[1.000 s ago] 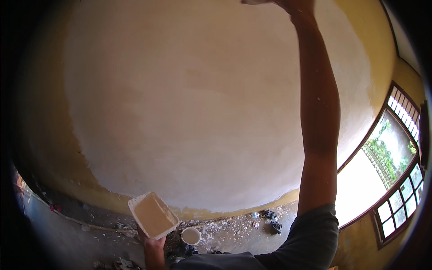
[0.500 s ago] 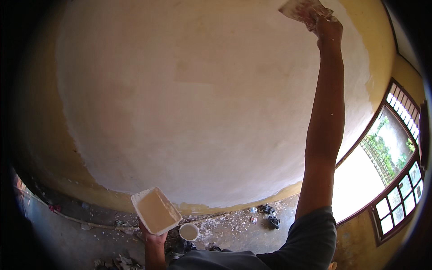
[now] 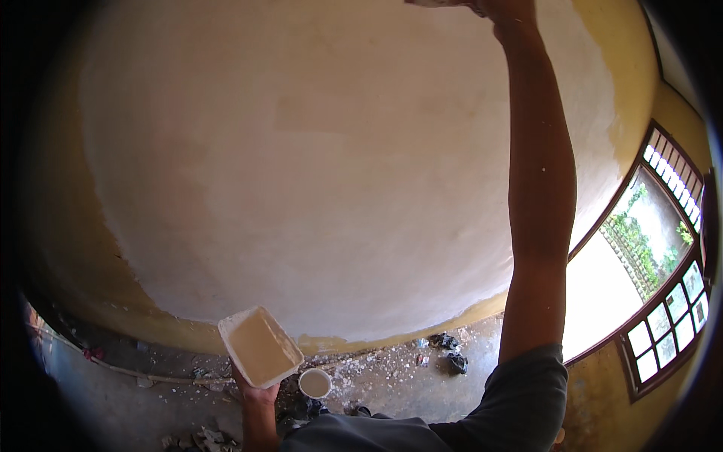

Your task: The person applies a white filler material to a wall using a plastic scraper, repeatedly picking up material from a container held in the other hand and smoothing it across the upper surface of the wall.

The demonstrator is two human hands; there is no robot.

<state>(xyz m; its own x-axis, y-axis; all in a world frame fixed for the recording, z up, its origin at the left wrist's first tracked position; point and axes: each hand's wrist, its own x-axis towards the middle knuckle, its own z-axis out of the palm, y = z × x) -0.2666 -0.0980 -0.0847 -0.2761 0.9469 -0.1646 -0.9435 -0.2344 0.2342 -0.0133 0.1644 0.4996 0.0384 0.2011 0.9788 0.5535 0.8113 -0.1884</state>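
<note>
My left hand [image 3: 257,393] grips a pale rectangular tub [image 3: 282,376] from below and behind, low in the view. Smooth beige paste [image 3: 257,348] lies inside it. High up, my right arm stretches toward the wall [image 3: 316,188]. The right hand [image 3: 508,10] is partly cut off by the top edge. Its fingers are closed on a wide flat scraper [image 3: 440,2], of which only a smeared sliver shows. A whitish coat covers most of the wall, with bare yellow paint along its sides and bottom.
A round bucket [image 3: 315,383] of pale liquid stands on the floor near the tub. White crumbs, black plastic bags [image 3: 456,362] and a long pole [image 3: 162,377] lie along the wall's foot. On the right are a bright doorway [image 3: 602,294] and a paned window [image 3: 670,331].
My right hand and the scraper have moved up and left, mostly out of the picture. The left hand still holds the tub in nearly the same place.
</note>
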